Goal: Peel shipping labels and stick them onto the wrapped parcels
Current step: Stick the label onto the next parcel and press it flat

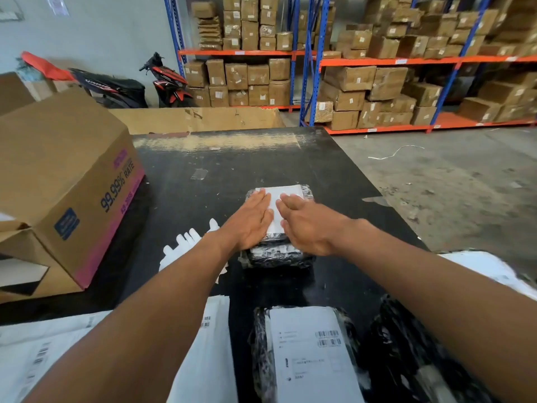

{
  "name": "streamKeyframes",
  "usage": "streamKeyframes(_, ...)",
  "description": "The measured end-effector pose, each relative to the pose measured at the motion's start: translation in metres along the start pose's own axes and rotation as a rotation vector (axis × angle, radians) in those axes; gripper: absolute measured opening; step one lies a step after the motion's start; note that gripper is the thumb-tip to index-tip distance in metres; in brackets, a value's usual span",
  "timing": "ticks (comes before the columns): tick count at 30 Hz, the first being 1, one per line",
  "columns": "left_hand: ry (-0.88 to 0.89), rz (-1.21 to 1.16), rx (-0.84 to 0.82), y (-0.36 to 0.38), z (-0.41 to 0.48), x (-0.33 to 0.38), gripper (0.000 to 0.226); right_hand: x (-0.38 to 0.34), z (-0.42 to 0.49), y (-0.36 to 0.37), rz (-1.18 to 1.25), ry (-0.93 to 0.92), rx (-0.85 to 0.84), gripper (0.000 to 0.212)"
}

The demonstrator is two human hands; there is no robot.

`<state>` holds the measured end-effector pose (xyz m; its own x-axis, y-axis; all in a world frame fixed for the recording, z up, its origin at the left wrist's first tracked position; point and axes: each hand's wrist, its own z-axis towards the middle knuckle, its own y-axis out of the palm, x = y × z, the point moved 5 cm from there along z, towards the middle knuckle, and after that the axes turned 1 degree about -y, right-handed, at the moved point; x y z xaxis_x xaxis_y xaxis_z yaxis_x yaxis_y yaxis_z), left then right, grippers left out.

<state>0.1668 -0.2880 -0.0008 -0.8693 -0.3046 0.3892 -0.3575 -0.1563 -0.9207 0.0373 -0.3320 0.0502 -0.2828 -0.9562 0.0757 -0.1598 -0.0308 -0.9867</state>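
- Blue-and-orange shelving racks (386, 62) fill the far wall, stacked with brown cartons.
- A black surface (203, 158) stretches from the near edge of the view to the middle, with worn, pale scuffing along its far edge.
- A large cardboard box (58, 170) sits tilted on the left side of the surface, printed with "99.99% RATE" on its side.
- A red-and-black scooter (168, 80) stands against the grey wall beyond the box.
- White label sheets (215, 344) with barcodes lie at the near left of the surface, partly under the left forearm.
- A labelled parcel (260, 353) in black wrap lies at the near edge between the forearms, its white label (311, 359) facing up.
- A further black-wrapped bundle (406, 344) lies just to its right, partly hidden by the right forearm.
- The wrapped parcel (276, 255) being worked on sits mid-surface, shiny black film showing at its near side.
- The left hand (250, 222) lies flat on the parcel's top, its grip spread with fingers straight, pressing down.
- The right hand (308, 225) lies beside it, grip likewise unclenched, palm down on the parcel.
- The shipping label (286, 191) lies on top of the parcel, showing between and beyond the fingertips.
- White backing scraps (186, 242) lie just left of the parcel.
- A clear tape scrap (199, 173) lies farther out on the surface.
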Motion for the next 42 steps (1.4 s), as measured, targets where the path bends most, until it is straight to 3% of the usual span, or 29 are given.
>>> streamKeyframes(4, 0.017, 0.007, -0.007, -0.001, 0.0, -0.001, 0.057, -0.016, -0.023, 0.033, -0.115, 0.058, -0.075, 0.068)
streamKeyframes(10, 0.037, 0.011, -0.018, -0.004, -0.002, 0.002, 0.057, -0.002, -0.048, 0.03, -0.128, 0.276, -0.18, 0.063)
streamKeyframes(14, 0.028, 0.016, -0.025, -0.006, -0.001, 0.0, 0.058, -0.027, -0.032, 0.029, -0.189, 0.179, -0.09, 0.064)
streamKeyframes(19, 0.052, 0.03, -0.035, -0.006, -0.002, 0.003, 0.058, -0.008, -0.057, 0.038, -0.201, 0.335, -0.252, 0.064)
streamKeyframes(24, 0.041, 0.021, -0.024, -0.005, 0.0, 0.0, 0.059, -0.024, -0.035, 0.028, -0.182, 0.221, -0.091, 0.063)
streamKeyframes(30, 0.052, 0.02, -0.026, -0.005, -0.001, 0.001, 0.058, 0.001, -0.058, 0.025, -0.075, 0.296, -0.223, 0.068)
streamKeyframes(32, 0.041, 0.016, -0.021, -0.004, -0.001, 0.0, 0.058, 0.001, -0.038, 0.009, -0.006, 0.277, -0.166, 0.05)
streamKeyframes(35, 0.045, 0.008, -0.013, -0.004, -0.001, 0.0, 0.058, 0.008, -0.008, -0.018, 0.1, 0.287, 0.078, 0.025)
streamKeyframes(38, 0.047, -0.004, 0.01, -0.001, 0.0, -0.002, 0.058, 0.024, 0.016, -0.013, 0.21, 0.283, 0.172, 0.033)
streamKeyframes(42, 0.046, -0.022, 0.019, -0.001, 0.001, -0.003, 0.057, 0.024, 0.031, 0.015, 0.247, 0.207, 0.079, 0.052)
